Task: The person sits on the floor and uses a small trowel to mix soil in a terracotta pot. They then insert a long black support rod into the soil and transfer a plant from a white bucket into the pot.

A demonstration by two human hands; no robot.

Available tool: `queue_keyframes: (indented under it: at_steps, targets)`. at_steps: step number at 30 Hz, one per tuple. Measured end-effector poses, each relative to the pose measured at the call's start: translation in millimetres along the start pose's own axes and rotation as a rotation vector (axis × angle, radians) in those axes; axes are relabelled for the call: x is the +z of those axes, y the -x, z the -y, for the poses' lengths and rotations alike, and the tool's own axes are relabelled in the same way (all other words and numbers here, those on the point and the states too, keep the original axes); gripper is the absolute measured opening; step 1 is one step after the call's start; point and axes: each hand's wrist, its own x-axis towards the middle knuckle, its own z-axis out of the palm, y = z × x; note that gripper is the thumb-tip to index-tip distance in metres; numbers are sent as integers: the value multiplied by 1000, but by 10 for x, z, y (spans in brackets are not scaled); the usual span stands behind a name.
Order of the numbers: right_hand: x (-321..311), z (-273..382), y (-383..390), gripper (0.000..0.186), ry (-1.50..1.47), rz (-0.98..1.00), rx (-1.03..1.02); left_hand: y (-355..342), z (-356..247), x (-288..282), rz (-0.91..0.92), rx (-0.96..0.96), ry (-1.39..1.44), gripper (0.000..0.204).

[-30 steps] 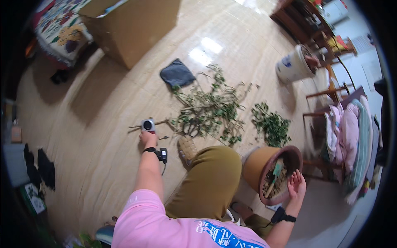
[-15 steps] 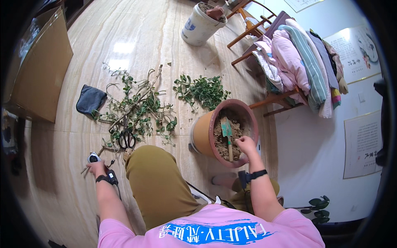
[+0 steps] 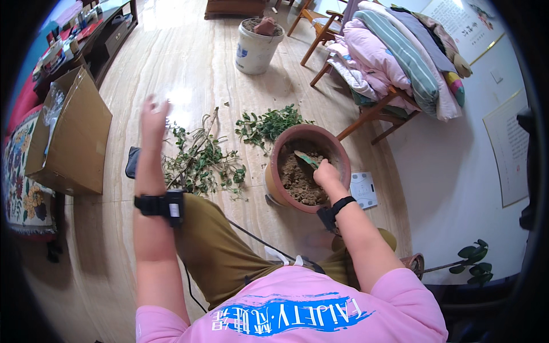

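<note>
My right hand (image 3: 326,174) is closed round the handle of a small trowel (image 3: 307,159). The trowel's green blade rests on the soil (image 3: 297,182) inside a large terracotta-coloured flowerpot (image 3: 276,171). My left hand (image 3: 153,117), slightly blurred, is raised over the floor with its fingers apart and nothing visible in them. Beyond my left knee lies a spread of leafy cut branches (image 3: 200,163), partly behind my left forearm. Between these branches and the pot sits a denser heap of green cuttings (image 3: 266,127). A dark cloth (image 3: 132,163) shows beside my left forearm.
A white bucket of soil (image 3: 256,57) stands farther off. At right, a wooden chair (image 3: 366,117) carries folded quilts (image 3: 374,54). A cardboard box (image 3: 80,134) is at left, a white bathroom scale (image 3: 364,188) beside the pot, and a leafy plant (image 3: 473,260) at lower right.
My left hand has come up from the floor near the scissors and moved forward. My right hand has taken hold of the trowel, which has turned in the pot. The view has shifted.
</note>
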Motion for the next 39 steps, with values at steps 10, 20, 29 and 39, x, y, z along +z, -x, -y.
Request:
queue_keyframes:
  at_steps: [10, 20, 29, 39]
  targets:
    - [-978, -911, 133, 29, 443, 99, -121, 2103, -131, 2006, 927, -29, -124, 80]
    - [-998, -959, -191, 21, 553, 429, -51, 1952, 366, 2625, 870, 31, -570, 50]
    - [-885, -740, -181, 25, 588, 364, -22, 1963, 492, 2653, 922, -208, -445, 40]
    - [-810, -958, 0, 30, 449, 203, -37, 2625, 785, 2529, 894, -608, -49, 41]
